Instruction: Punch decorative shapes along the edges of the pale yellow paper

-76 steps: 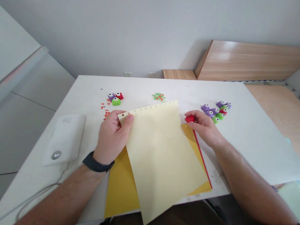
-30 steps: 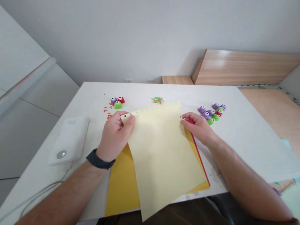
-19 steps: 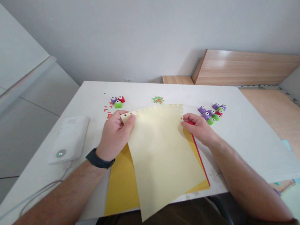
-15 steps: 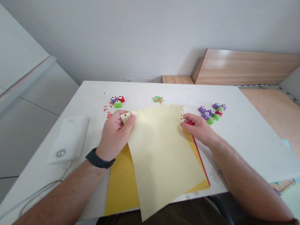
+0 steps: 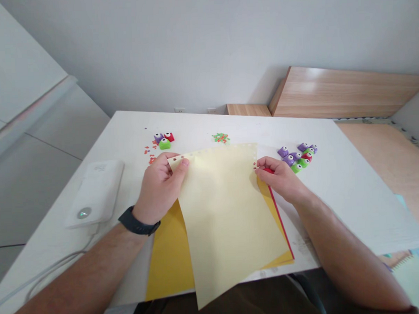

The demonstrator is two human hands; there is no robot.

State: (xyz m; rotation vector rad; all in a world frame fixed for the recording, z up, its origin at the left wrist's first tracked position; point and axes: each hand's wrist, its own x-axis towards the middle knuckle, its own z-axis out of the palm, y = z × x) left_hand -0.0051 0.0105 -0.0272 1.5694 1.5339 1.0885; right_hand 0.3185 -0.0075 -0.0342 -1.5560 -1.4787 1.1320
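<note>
On yellow card (image 5: 168, 256); cream sheet (image 5: 226, 221), long-axis forward

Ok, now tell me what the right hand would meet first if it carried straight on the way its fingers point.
The pale yellow paper sheet: the right hand's fingertips are right at its hole-punched edge. Depth is unclear, so I can't tell whether they would pass above or below it.

Looking down on a pale yellow sheet (image 5: 219, 221), its top edge dotted with small punched holes, pinched at one corner by the left hand (image 5: 160, 189), over a darker yellow sheet (image 5: 168, 256) on a white table (image 5: 339, 202), with the right hand (image 5: 280, 178) curled around a red craft punch (image 5: 268, 170) at the other corner, just below a cluster of purple, green and red punches (image 5: 297, 156).
</note>
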